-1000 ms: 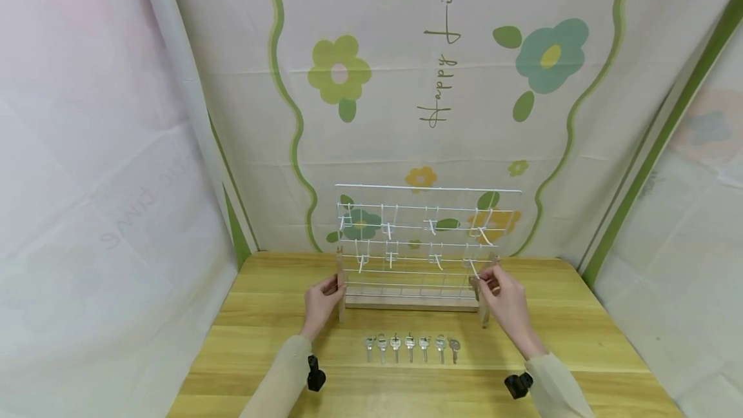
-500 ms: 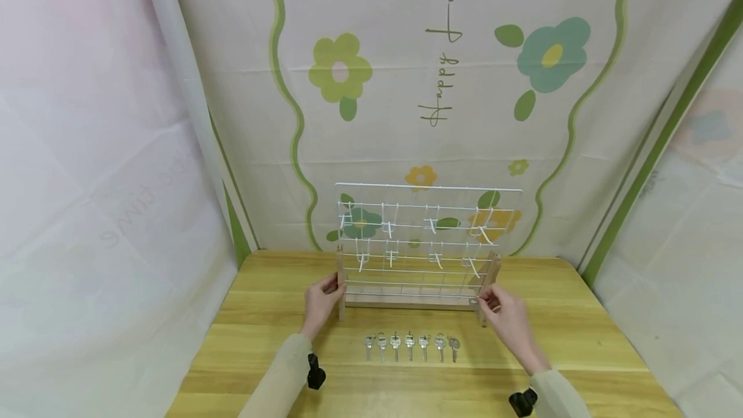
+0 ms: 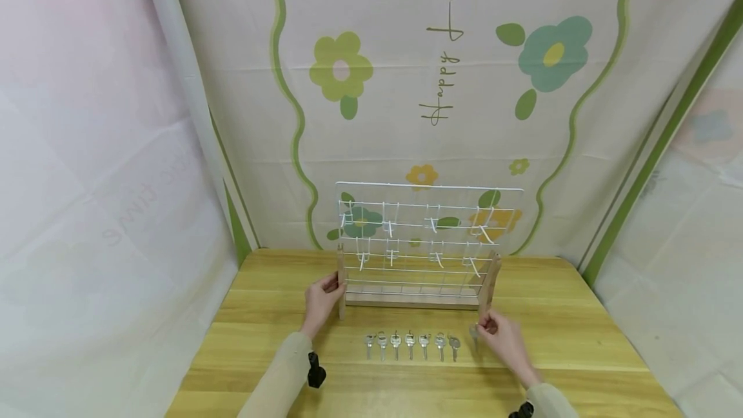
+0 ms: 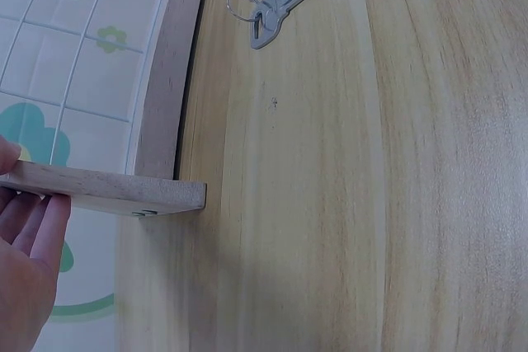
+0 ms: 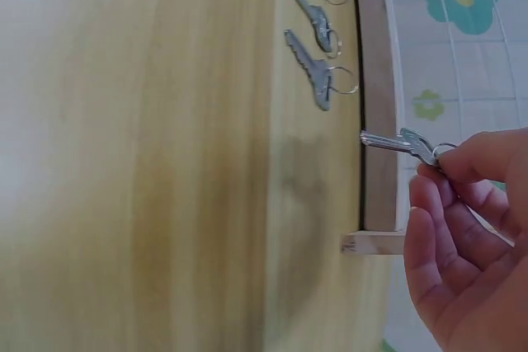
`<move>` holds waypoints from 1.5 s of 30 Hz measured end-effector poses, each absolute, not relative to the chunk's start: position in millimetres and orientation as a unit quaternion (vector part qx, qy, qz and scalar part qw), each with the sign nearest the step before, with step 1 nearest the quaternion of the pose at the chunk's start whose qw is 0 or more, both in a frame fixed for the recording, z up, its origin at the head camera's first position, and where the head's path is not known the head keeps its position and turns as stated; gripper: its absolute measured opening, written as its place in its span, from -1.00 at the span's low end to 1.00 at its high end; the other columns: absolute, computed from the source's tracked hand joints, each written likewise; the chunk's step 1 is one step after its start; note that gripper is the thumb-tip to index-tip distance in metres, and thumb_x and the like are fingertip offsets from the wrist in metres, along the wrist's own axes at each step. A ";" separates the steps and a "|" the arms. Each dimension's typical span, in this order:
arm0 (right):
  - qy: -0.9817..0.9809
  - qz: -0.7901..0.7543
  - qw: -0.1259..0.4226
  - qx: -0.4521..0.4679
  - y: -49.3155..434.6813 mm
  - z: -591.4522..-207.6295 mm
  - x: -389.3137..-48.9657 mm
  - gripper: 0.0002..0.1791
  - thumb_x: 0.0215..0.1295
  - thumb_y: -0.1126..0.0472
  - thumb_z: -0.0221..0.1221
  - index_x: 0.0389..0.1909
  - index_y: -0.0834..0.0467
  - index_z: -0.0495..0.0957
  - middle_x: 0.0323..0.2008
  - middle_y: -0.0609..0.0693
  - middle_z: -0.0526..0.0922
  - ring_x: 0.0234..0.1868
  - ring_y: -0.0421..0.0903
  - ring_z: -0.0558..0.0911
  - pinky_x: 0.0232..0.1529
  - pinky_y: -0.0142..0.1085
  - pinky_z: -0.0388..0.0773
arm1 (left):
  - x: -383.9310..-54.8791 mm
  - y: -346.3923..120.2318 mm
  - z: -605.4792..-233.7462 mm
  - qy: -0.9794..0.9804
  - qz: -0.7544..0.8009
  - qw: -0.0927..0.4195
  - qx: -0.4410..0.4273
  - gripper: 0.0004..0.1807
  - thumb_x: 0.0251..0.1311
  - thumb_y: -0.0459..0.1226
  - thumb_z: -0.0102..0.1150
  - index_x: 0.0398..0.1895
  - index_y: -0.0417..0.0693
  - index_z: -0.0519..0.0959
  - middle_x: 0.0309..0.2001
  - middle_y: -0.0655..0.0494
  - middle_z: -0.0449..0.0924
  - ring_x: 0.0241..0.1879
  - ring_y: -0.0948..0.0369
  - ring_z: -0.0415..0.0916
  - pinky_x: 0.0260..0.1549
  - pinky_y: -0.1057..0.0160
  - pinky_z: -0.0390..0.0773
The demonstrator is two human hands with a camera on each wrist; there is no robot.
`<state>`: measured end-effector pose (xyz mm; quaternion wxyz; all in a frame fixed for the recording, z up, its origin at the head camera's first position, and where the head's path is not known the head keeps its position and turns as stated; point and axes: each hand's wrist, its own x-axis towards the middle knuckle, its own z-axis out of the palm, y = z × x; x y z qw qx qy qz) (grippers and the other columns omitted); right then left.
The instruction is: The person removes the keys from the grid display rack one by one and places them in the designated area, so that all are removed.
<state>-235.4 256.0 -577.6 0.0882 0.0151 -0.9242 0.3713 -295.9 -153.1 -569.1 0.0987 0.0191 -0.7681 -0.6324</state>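
Observation:
My right hand [image 3: 506, 342] pinches a silver key [image 5: 404, 144] by its ring end, just to the right of the row on the table. In the right wrist view this key's blade points left, in front of the rack's wooden base. With thumb and fingers, my left hand [image 3: 320, 303] grips the left wooden post [image 4: 107, 188] of the display rack. White wire grid [image 3: 429, 187] rises between the two posts, and two rows of white hooks [image 3: 483, 233] hang from it with nothing on them. Several silver keys [image 3: 410, 344] with rings lie lined up before the rack.
The rack stands on a wood-grain table [image 3: 278, 269], its right post [image 3: 490, 279] just beyond my right hand. Behind the table hangs a pale curtain [image 3: 383, 128] printed with flowers, and similar cloth [image 3: 104, 179] closes off the sides.
My right hand has come down from the tip of the lower right hook toward the table, with the key between its fingers. The left hand keeps its place on the post.

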 end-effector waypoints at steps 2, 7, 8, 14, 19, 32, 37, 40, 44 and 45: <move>-0.926 0.372 0.070 0.001 256.3 -581.7 -234.6 -0.91 0.17 0.35 0.30 -0.40 0.15 0.58 -0.41 -0.03 0.67 -0.41 -0.36 0.54 -0.40 -0.54 0.55 | -295.6 -152.8 -569.2 -0.768 -0.632 0.101 0.019 -0.57 0.25 -0.39 0.27 0.19 -0.34 0.55 0.11 -0.32 0.62 0.08 -0.11 0.65 -0.06 0.28 0.73; -0.924 0.380 0.045 -0.021 255.8 -588.8 -233.0 -0.91 0.15 0.32 0.32 -0.39 0.15 0.58 -0.40 -0.03 0.68 -0.40 -0.32 0.54 -0.39 -0.54 0.53 | -293.1 -152.6 -563.9 -0.762 -0.641 0.095 0.015 -0.56 0.25 -0.43 0.25 0.19 -0.39 0.52 0.12 -0.36 0.60 0.09 -0.16 0.63 -0.06 0.27 0.73; -0.923 0.382 0.044 -0.024 255.8 -590.5 -233.0 -0.90 0.14 0.32 0.33 -0.40 0.15 0.58 -0.41 -0.03 0.69 -0.41 -0.32 0.54 -0.39 -0.54 0.52 | -291.4 -152.6 -560.9 -0.761 -0.643 0.093 0.012 -0.56 0.25 -0.44 0.24 0.19 -0.41 0.52 0.12 -0.38 0.59 0.09 -0.18 0.62 -0.06 0.26 0.73; -0.920 0.388 0.044 -0.036 255.1 -597.8 -233.6 -0.89 0.13 0.29 0.36 -0.43 0.14 0.59 -0.48 -0.06 0.68 -0.49 -0.36 0.50 -0.46 -0.53 0.46 | -276.6 -152.1 -537.7 -0.762 -0.642 0.084 -0.007 -0.56 0.26 -0.46 0.21 0.19 -0.49 0.49 0.12 -0.44 0.56 0.10 -0.21 0.61 -0.06 0.24 0.73; -0.911 0.409 0.036 -0.037 253.4 -601.5 -234.5 -0.89 0.13 0.32 0.35 -0.42 0.20 0.58 -0.51 -0.01 0.68 -0.54 -0.30 0.54 -0.51 -0.52 0.46 | -271.8 -151.3 -532.2 -0.761 -0.643 0.088 -0.005 -0.56 0.26 -0.46 0.21 0.19 -0.48 0.48 0.12 -0.44 0.56 0.10 -0.22 0.61 -0.04 0.24 0.73; -0.916 0.398 0.030 -0.043 252.6 -606.7 -236.7 -0.89 0.13 0.35 0.34 -0.43 0.19 0.57 -0.52 -0.02 0.67 -0.56 -0.28 0.55 -0.52 -0.52 0.47 | -283.5 -152.2 -552.6 -0.761 -0.642 0.095 0.004 -0.56 0.25 -0.45 0.24 0.18 -0.46 0.50 0.11 -0.42 0.58 0.09 -0.20 0.62 -0.06 0.25 0.73; -0.923 0.382 0.030 -0.034 252.0 -604.5 -235.9 -0.91 0.13 0.36 0.31 -0.42 0.19 0.57 -0.49 -0.03 0.66 -0.55 -0.31 0.52 -0.49 -0.51 0.45 | -293.0 -153.8 -569.0 -0.764 -0.636 0.102 0.016 -0.56 0.25 -0.40 0.27 0.19 -0.37 0.53 0.11 -0.34 0.61 0.07 -0.12 0.65 -0.08 0.31 0.73; -0.927 0.374 0.028 -0.028 251.8 -603.9 -235.9 -0.92 0.15 0.37 0.29 -0.40 0.19 0.57 -0.47 -0.03 0.66 -0.54 -0.32 0.51 -0.49 -0.51 0.45 | -294.1 -154.0 -570.7 -0.760 -0.641 0.106 0.017 -0.56 0.24 -0.39 0.28 0.19 -0.34 0.54 0.10 -0.32 0.63 0.06 -0.11 0.66 -0.09 0.32 0.73; -0.930 0.366 0.027 -0.019 251.3 -603.6 -236.6 -0.93 0.16 0.38 0.28 -0.38 0.20 0.57 -0.43 -0.02 0.67 -0.49 -0.29 0.54 -0.47 -0.50 0.46 | -284.3 -152.9 -555.3 -0.761 -0.640 0.106 0.014 -0.58 0.23 -0.44 0.26 0.16 -0.41 0.54 0.08 -0.37 0.62 0.06 -0.16 0.65 -0.10 0.30 0.74; -0.930 0.365 0.027 -0.017 251.1 -602.9 -236.4 -0.93 0.16 0.38 0.28 -0.37 0.20 0.58 -0.41 -0.01 0.67 -0.46 -0.26 0.56 -0.46 -0.50 0.47 | -282.2 -153.0 -551.5 -0.761 -0.640 0.103 0.014 -0.58 0.23 -0.45 0.26 0.16 -0.42 0.54 0.08 -0.38 0.61 0.06 -0.17 0.65 -0.09 0.28 0.74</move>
